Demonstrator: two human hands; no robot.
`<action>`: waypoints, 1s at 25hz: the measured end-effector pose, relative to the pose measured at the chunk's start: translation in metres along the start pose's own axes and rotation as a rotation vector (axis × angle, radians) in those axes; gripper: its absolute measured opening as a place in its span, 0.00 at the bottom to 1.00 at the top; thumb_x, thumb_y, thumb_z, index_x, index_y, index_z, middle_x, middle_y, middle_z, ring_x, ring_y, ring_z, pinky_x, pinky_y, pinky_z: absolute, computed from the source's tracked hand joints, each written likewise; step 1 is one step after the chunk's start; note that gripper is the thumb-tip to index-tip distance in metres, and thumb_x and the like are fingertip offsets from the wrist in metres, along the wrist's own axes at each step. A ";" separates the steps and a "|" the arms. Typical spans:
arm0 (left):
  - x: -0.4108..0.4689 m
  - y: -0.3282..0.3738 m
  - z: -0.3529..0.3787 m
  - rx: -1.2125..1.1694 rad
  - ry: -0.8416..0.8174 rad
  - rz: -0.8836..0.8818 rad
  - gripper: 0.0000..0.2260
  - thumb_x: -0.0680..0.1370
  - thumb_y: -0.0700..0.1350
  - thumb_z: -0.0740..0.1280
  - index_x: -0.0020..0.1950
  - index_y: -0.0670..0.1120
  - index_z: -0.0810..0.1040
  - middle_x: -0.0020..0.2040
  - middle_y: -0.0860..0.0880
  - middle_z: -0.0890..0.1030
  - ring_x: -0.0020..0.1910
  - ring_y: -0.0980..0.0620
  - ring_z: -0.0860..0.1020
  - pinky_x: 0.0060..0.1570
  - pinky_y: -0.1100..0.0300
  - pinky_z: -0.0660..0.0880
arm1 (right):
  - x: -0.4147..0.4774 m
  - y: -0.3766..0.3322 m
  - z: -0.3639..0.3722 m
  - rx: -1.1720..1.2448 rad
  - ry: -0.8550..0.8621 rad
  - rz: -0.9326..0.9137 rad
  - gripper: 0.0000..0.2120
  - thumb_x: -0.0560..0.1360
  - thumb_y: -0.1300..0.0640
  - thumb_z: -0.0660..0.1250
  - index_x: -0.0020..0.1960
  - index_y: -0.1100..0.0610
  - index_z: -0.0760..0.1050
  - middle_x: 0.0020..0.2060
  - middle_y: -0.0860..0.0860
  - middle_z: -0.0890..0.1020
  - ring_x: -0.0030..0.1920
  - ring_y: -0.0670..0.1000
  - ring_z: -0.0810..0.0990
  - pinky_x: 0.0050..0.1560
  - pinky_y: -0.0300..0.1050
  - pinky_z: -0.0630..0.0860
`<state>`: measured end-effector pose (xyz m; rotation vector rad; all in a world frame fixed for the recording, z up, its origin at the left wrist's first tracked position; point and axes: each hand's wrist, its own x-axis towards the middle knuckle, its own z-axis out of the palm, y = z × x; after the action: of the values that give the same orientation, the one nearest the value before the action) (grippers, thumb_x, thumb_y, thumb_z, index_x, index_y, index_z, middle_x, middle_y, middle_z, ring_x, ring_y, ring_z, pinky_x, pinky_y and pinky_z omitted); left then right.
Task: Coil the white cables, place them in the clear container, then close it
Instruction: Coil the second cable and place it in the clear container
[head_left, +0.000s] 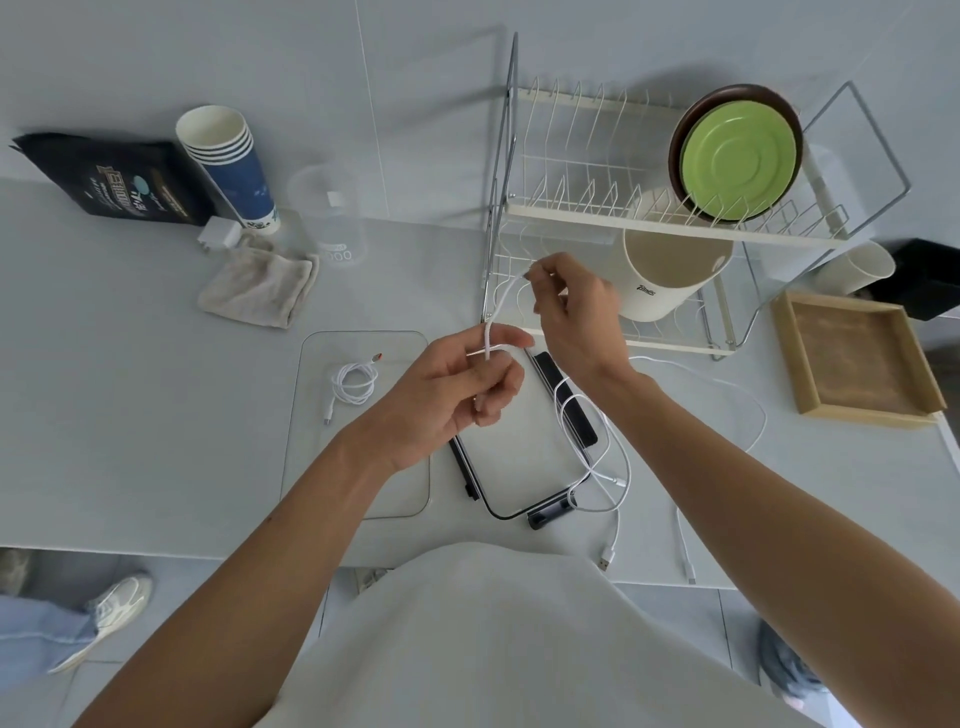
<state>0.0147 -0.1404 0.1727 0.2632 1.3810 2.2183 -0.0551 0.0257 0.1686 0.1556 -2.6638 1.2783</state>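
1. The person stands at a pale counter (130, 415) and holds one white cable (501, 301) up between both hands, above the open clear container (322, 467) and its black-rimmed lid (519, 457).
2. The left hand (457, 395) has its fingers curled together and clamped on the lower part of the cable; the right hand (576, 312) pinches the same cable higher up between thumb and fingertips, near the dish rack (623, 218).
3. One coiled cable (356, 382) already lies inside the container, so that part of the job looks done.
4. The step in hand appears to be the start of coiling the second cable: a short stretch runs between the hands, and no full loop is formed yet.
5. The loose cables (613, 457) trail across the lid and the counter to the right, with plugs near the front edge.
6. The next move likely calls for drawing the slack up and laying loops into the left hand without snagging the lid.
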 end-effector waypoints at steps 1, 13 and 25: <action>-0.002 0.002 0.000 -0.015 -0.022 0.003 0.11 0.80 0.37 0.60 0.59 0.47 0.78 0.39 0.49 0.79 0.33 0.55 0.73 0.35 0.63 0.70 | -0.001 0.002 0.002 -0.001 -0.014 0.012 0.09 0.81 0.56 0.60 0.48 0.59 0.77 0.33 0.59 0.80 0.36 0.60 0.76 0.41 0.52 0.75; 0.008 0.011 -0.025 -0.153 0.146 0.125 0.19 0.83 0.37 0.54 0.74 0.38 0.63 0.72 0.42 0.71 0.71 0.48 0.71 0.72 0.55 0.66 | -0.066 0.008 0.025 -0.080 -0.490 -0.152 0.08 0.82 0.53 0.59 0.52 0.55 0.74 0.26 0.47 0.75 0.29 0.48 0.76 0.36 0.46 0.73; 0.001 0.005 -0.032 0.470 0.099 -0.075 0.14 0.84 0.39 0.56 0.69 0.40 0.69 0.56 0.46 0.83 0.50 0.55 0.83 0.51 0.64 0.75 | -0.053 -0.015 -0.033 0.164 -0.589 -0.120 0.06 0.81 0.60 0.64 0.45 0.54 0.74 0.31 0.42 0.75 0.31 0.41 0.70 0.35 0.32 0.67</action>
<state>-0.0015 -0.1668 0.1622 0.2597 1.9241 1.8426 0.0030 0.0432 0.1895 0.8179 -2.9361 1.6086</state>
